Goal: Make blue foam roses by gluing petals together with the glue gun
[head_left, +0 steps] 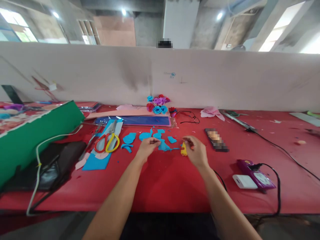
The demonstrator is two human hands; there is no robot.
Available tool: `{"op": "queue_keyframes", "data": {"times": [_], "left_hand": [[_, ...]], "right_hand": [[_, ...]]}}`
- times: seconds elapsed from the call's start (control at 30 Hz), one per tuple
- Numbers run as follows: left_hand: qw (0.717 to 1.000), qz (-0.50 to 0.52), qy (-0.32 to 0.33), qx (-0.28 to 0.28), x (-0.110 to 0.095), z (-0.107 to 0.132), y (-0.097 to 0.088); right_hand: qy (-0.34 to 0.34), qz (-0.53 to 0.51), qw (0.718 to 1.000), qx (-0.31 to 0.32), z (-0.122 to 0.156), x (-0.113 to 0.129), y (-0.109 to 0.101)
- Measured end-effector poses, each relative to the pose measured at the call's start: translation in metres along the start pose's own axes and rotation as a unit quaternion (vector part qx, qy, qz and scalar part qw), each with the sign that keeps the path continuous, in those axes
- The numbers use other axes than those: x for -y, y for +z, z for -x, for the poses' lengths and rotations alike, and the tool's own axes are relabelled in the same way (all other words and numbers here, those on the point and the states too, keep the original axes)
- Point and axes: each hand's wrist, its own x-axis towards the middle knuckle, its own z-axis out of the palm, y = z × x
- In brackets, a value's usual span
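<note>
My left hand (148,146) is over the middle of the table, its thumb and fingertips pinched together; what they hold, if anything, is too small to make out. Cut pieces of blue paper (163,145) lie just beyond and beside it. My right hand (197,150) is curled with its fingertips closed. Against its fingers shows a small yellow object (184,150) with a bit of red near it; whether the hand grips it I cannot tell. Scissors (112,142) with one red and one yellow handle rest on a blue sheet (96,162) to the left.
Paper flowers (159,105) stand at the back near the white partition (100,76). On the right are a phone (216,140), a purple power strip (265,180) with a white charger (244,182), and cables. A black bag (67,156) and green box (45,143) occupy the left.
</note>
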Motion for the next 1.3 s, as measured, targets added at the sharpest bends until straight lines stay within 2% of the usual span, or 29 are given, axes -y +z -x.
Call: {"op": "queue_keyframes", "data": {"times": [0.1,0.2,0.27,0.4,0.53,0.67,0.8,0.93,1.0,1.1,1.3], "left_hand": [[0.999,0.010,-0.034,0.025,-0.005,0.004,0.000],[0.998,0.000,-0.049,0.033,-0.006,0.005,-0.002],[0.997,-0.013,-0.065,0.032,-0.004,0.004,-0.003],[0.995,-0.010,-0.085,0.055,0.000,0.003,-0.003],[0.993,0.004,-0.091,0.070,0.001,0.004,0.000],[0.992,-0.012,-0.112,0.065,0.003,0.003,0.002],[0.991,-0.040,-0.117,0.056,0.009,-0.004,0.003],[0.990,-0.039,-0.120,0.060,0.017,-0.009,0.002],[0.990,-0.020,-0.119,0.073,0.019,-0.009,0.002],[0.988,-0.017,-0.119,0.101,0.021,-0.005,0.002],[0.984,-0.150,-0.087,0.050,0.018,0.003,-0.001]], "right_hand": [[0.027,0.155,0.985,0.071,0.001,-0.018,-0.020],[0.058,0.287,0.942,0.167,0.010,-0.020,-0.026],[0.074,0.336,0.917,0.201,0.017,-0.016,-0.024],[0.084,0.372,0.901,0.205,0.022,-0.015,-0.021],[0.089,0.356,0.909,0.199,0.019,-0.028,-0.017],[0.061,0.345,0.922,0.164,0.017,-0.034,-0.020],[0.065,0.283,0.949,0.126,0.021,-0.023,-0.035],[0.179,0.108,0.969,0.129,0.037,0.000,-0.046],[0.228,0.006,0.962,0.151,0.049,0.012,-0.046],[0.254,-0.087,0.946,0.184,0.067,0.027,-0.045],[0.257,-0.155,0.929,0.214,0.087,0.037,-0.043]]}}
